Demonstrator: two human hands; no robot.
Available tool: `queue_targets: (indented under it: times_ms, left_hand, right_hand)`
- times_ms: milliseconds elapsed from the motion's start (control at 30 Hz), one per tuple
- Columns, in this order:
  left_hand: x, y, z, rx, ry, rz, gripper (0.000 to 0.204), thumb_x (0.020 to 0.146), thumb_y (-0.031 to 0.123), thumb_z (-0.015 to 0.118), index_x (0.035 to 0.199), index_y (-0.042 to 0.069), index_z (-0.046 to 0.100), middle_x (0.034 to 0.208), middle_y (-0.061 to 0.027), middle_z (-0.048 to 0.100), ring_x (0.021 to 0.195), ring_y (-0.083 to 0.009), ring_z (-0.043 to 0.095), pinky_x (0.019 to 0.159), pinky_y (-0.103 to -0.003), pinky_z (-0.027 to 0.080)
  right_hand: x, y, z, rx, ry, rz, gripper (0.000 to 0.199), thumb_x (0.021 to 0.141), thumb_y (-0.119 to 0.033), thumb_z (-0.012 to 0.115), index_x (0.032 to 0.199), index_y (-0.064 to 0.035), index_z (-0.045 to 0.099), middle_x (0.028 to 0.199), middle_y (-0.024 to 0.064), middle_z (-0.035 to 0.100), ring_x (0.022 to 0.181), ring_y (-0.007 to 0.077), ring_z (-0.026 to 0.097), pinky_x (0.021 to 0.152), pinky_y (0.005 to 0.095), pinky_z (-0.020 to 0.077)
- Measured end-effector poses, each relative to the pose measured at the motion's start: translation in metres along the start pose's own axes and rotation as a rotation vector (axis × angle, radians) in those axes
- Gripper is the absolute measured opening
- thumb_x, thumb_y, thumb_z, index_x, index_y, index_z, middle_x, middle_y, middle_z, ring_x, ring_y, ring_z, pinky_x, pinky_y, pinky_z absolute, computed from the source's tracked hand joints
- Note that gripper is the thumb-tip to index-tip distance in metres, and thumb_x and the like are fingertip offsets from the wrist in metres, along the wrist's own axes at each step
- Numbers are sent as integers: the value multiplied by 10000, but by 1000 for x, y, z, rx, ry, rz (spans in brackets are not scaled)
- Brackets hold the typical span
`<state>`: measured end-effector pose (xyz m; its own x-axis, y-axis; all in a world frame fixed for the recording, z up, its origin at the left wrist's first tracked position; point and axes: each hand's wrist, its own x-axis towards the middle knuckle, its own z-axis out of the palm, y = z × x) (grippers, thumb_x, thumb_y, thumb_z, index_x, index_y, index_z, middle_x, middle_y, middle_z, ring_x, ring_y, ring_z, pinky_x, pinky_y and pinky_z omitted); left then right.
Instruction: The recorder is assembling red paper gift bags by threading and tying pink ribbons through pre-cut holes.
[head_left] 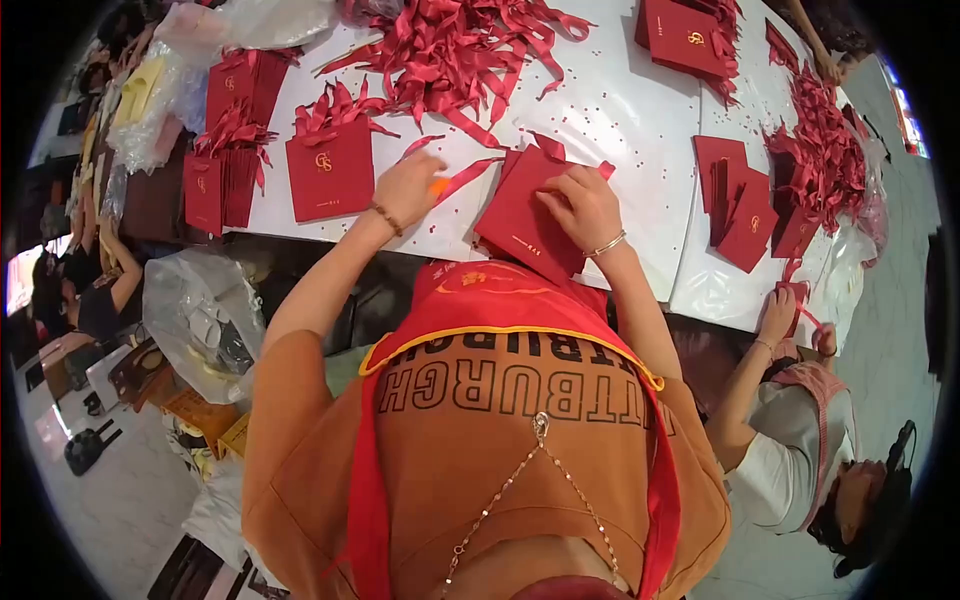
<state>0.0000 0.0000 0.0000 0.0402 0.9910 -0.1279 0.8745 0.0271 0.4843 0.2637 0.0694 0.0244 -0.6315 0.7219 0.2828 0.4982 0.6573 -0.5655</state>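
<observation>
In front of me on the white table lies a flat red paper gift bag [520, 215], tilted, its lower edge close to my apron. My right hand [585, 208] is closed at its upper right edge, thumb and fingers together. A red ribbon [468, 180] runs from the top of this bag toward my left. My left hand [408, 190] is closed on the ribbon's end, with something small and orange at its fingers. Another part of the ribbon [548, 147] sticks up behind the bag. Just left of my left hand stands a stack of red bags [330, 172].
A heap of loose red ribbons [450, 60] covers the table's far middle. More ribboned bags stand at the left [222, 190], far right [685, 40] and right [735, 205]. A co-worker [800, 440] handles a small red piece at the right edge. Clear plastic [200, 310] hangs at left.
</observation>
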Motion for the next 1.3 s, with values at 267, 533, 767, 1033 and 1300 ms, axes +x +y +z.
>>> queue_targets:
  times_ms: [267,533,767,1033,1300]
  left_hand:
    - [53,21,61,-60,349,206,113,750,130,589,806,43,543,806,-99,554,723,-288,524,625,-375,418]
    - [36,39,20,-655,211,-91,104,762,48,608,845,-11,589,715,-36,608,656,-86,554,602,-223,441]
    - [18,61,21,-673,195,0,101,736,72,606,802,-4,600,724,-132,624,621,-214,604,569,-297,464]
    - [11,72,15,-440,275,112,82,705,46,573,772,3,591,706,-148,611,624,-285,593,563,-342,464]
    - [10,77,5,-473,234,37,74,685,57,574,731,1,589,632,-149,599,567,-294,590,539,-367,457]
  right_hand:
    - [7,14,8,-101,143,32,91,701,-129,640,777,-84,619,764,47,564,747,258,520,648,349,422]
    - [10,22,14,85,-100,296,207,711,-198,650,884,-86,629,851,88,579,763,261,551,679,350,442]
    - [35,2,11,427,-403,500,344,671,-240,700,953,-61,616,830,102,632,772,198,600,693,301,457]
    - [38,0,15,377,-498,526,373,674,-270,687,1000,-100,624,827,88,629,759,215,596,686,322,450]
    - [36,-11,8,354,-490,465,356,700,-244,657,1027,-112,614,884,106,627,813,234,592,719,326,449]
